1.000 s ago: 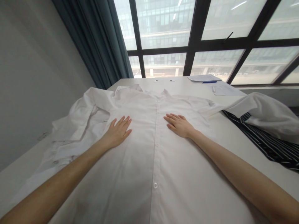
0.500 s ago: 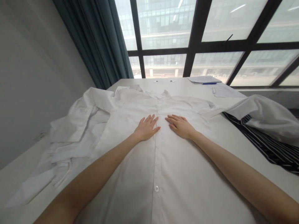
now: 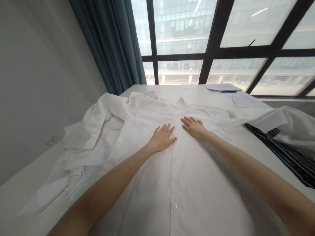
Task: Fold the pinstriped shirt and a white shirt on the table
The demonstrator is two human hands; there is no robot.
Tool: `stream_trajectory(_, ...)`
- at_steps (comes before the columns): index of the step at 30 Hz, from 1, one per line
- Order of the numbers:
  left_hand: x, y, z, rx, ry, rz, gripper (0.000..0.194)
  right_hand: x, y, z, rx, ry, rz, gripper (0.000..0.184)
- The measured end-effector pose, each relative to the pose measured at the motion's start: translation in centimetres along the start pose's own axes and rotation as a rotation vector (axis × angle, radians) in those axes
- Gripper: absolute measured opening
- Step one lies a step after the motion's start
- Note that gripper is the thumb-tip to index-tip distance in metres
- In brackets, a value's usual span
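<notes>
Two hands lay flat, fingers spread and gripping nothing, on a white shirt (image 3: 152,177) stretched front-up across the tabletop (image 3: 17,193). A button (image 3: 174,206) sat on the shirt's placket nearest the viewer. Farther up, the left hand (image 3: 162,139) pressed just left of the placket, and the right hand (image 3: 195,126) just right of it, slightly farther. Right of the shirt lay a striped garment (image 3: 292,160) under a white sleeve. Beyond the shirt's collar (image 3: 145,95) were papers (image 3: 222,87), a blue pen (image 3: 228,91), then the window (image 3: 221,39) and curtain (image 3: 115,46).
</notes>
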State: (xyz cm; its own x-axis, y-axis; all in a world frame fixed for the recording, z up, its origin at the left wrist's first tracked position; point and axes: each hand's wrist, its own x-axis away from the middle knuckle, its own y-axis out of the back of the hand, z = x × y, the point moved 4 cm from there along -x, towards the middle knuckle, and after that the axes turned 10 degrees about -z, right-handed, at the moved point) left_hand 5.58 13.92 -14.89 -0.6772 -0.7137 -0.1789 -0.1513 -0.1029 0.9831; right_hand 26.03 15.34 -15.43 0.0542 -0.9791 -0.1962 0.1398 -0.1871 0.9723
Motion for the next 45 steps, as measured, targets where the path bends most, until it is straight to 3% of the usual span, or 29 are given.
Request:
stream_trajectory(8,0.3,0.1,-0.2,-0.007,-0.006,-0.016,0.065,-5.1,-0.8,-3.8,0.042,-0.187,-0.016,0.063)
stream_trajectory(18,0.4,0.2,-0.2,0.016,-0.001,-0.005,0.067,-7.3,-0.5,-6.3,0.059,-0.307,-0.07,0.063)
stream_trajectory(24,0.3,0.1,-0.2,0.041,0.008,-0.027,0.067,-5.2,0.7,-5.5,0.072,-0.186,-0.104,0.05)
stream_trajectory(30,-0.1,0.6,0.9,0.074,0.03,-0.079,0.058,0.7,1.9,-2.8,0.124,-0.106,-0.136,0.043)
stream_trajectory(33,-1.0,3.0,4.0,0.046,0.11,-0.099,0.048,3.6,1.9,-2.0,0.157,-0.102,-0.171,0.042)
stream_trajectory(36,-1.0,7.5,9.1,0.001,0.236,-0.199,0.049,4.9,1.8,-1.9,0.15,-0.117,-0.213,0.044)
stream_trajectory(38,0.4,10.9,13.3,-0.092,0.45,-0.347,0.051,5.1,1.7,-2.0,0.136,-0.12,-0.227,0.044)
stream_trajectory(40,2.6,13.3,17.2,-0.154,0.625,-0.421,0.059,5.0,1.7,-2.1,0.132,-0.119,-0.232,0.045)
stream_trajectory(42,5.3,14.5,20.5,-0.189,0.814,-0.447,0.068,4.9,1.6,-2.1,0.129,-0.117,-0.236,0.045)
stream_trajectory(44,8.0,14.2,23.3,-0.126,1.075,-0.383,0.071,4.9,1.6,-2.1,0.126,-0.116,-0.237,0.046)
stream_trajectory(45,8.8,13.9,24.2,-0.103,1.129,-0.363,0.067,4.9,1.6,-2.1,0.125,-0.117,-0.238,0.046)
